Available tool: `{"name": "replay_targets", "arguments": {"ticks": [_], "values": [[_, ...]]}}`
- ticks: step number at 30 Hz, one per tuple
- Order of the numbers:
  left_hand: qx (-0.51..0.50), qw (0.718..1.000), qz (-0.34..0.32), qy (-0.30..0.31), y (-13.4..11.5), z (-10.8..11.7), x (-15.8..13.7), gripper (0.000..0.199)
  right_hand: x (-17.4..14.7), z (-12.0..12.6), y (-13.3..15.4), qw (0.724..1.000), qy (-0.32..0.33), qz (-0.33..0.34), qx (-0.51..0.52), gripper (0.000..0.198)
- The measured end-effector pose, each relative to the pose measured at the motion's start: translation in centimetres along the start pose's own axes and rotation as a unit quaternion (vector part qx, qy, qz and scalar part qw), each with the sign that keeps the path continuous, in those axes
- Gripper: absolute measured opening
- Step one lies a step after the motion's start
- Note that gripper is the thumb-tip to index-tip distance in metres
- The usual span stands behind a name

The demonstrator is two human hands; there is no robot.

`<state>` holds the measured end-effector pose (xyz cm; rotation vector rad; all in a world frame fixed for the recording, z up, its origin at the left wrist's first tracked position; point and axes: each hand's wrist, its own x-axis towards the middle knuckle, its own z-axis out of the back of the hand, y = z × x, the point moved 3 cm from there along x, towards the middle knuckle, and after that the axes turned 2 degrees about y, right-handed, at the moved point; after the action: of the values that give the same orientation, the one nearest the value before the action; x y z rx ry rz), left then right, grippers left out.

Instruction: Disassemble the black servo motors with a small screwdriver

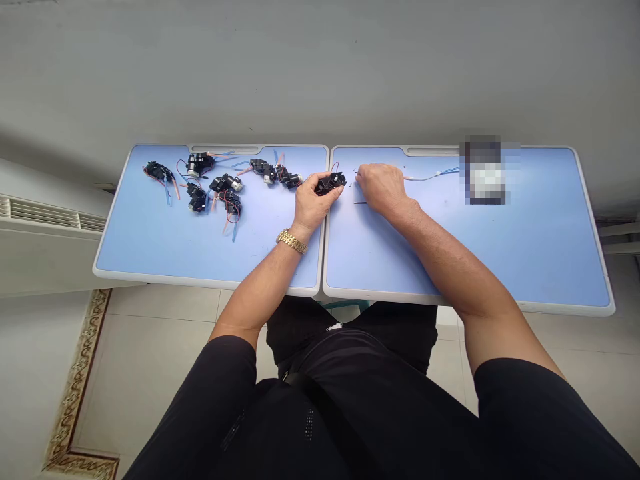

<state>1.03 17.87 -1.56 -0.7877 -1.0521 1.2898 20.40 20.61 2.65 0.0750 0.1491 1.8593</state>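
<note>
My left hand (309,203) is closed around a small black pump-like assembly (334,181) with a thin red wire looping up from it. It holds this over the seam between the two table tops. Just to the right, my right hand (383,188) rests low over the right table, fingers curled and pinched together; whatever they hold, if anything, is hidden. Tiny dark pieces (351,185) lie between the hands. A thin metal rod (359,203) pokes out from under the right hand, its other end covered.
Several similar black assemblies (199,163) with wires and blue and orange tubes lie on the left blue table (165,250). On the right table (540,260), a blue-white cable (434,175) runs toward a pixelated object (485,173). A grey wall (320,73) stands behind.
</note>
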Motion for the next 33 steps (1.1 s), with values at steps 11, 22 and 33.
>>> {"name": "replay_targets", "arguments": {"ticks": [11,22,33], "values": [[-0.008,1.000,0.001,0.005,-0.3,0.0,-0.1,0.032,-7.5,0.7,-3.6,0.996,0.013,0.071,0.057,0.026],[0.069,0.980,-0.167,0.080,-3.0,-0.4,-1.6,0.028,-14.0,0.1,-1.0,0.990,0.075,0.093,0.077,0.018],[0.054,0.976,-0.175,0.119,-2.0,-0.7,-1.5,0.033,-9.1,2.4,0.2,0.936,-0.185,0.175,0.243,0.018]]}}
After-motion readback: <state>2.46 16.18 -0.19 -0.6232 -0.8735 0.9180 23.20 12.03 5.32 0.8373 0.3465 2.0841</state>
